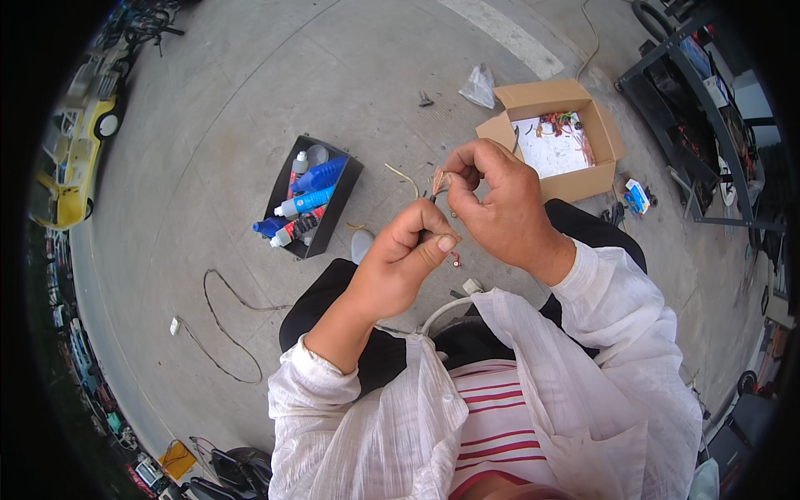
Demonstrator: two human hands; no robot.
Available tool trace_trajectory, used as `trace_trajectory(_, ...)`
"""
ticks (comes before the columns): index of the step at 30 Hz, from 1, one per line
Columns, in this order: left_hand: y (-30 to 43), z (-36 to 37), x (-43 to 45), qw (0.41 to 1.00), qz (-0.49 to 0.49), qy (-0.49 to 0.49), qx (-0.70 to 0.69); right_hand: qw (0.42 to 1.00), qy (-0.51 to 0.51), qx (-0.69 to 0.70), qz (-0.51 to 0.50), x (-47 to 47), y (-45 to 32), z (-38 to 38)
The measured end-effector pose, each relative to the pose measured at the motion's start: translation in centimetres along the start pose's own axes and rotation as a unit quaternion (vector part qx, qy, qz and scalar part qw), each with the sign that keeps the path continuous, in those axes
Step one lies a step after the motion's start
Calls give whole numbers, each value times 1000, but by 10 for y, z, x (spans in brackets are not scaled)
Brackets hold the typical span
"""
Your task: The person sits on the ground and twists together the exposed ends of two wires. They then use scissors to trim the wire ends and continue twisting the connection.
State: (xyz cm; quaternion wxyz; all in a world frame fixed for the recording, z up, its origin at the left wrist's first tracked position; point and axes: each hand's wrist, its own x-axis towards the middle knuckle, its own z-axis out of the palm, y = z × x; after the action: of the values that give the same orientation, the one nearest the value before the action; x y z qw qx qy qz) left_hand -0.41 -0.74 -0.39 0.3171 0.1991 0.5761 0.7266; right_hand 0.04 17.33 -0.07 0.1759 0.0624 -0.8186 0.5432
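My left hand point(409, 253) grips a black-sheathed electrical cable point(432, 199) between thumb and curled fingers. From the cable's stripped end fans a tuft of bare copper strands point(437, 179). My right hand point(497, 200) pinches at those strands with thumb and forefinger, just above and to the right of the left hand. A short length of yellowish wire point(406, 177) lies on the ground left of the strands. Below the hands, a small red-and-white piece point(456, 259) rests on the concrete. My palms hide most of the cable.
An open cardboard box point(578, 185) with wire scraps stands at right front. A black bin point(334, 228) of bottles sits at left. A clear plastic bag point(479, 86) lies beyond. A thin cable point(215, 312) curls over the concrete. A dark metal shelf point(700, 119) stands far right.
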Motion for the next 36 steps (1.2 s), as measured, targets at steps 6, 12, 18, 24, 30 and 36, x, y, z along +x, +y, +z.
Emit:
trace_trajectory(6, -14, -3, -10, 993, 17, 1, -114, 988, 117, 35, 99, 30, 17, -34)
trace_trajectory(12, -10, -4, 1, 968, 24, -8, -250, 998, -54, 23, 8, 7, -5, -18)
trace_trajectory(18, -11, -3, 3, 962, 18, -13, -271, 992, -58, -59, -96, 4, -1, -17)
trace_trajectory(24, -13, -2, 3, 966, 5, -24, -258, 982, -79, -97, -143, 4, 1, -18)
trace_trajectory(30, -16, -4, 1, 977, -13, -31, -211, 978, -102, -106, -145, 4, 0, -22)
trace_trajectory(36, -16, -6, -1, 978, -33, -36, -205, 971, -126, -124, -159, 6, 0, -23)
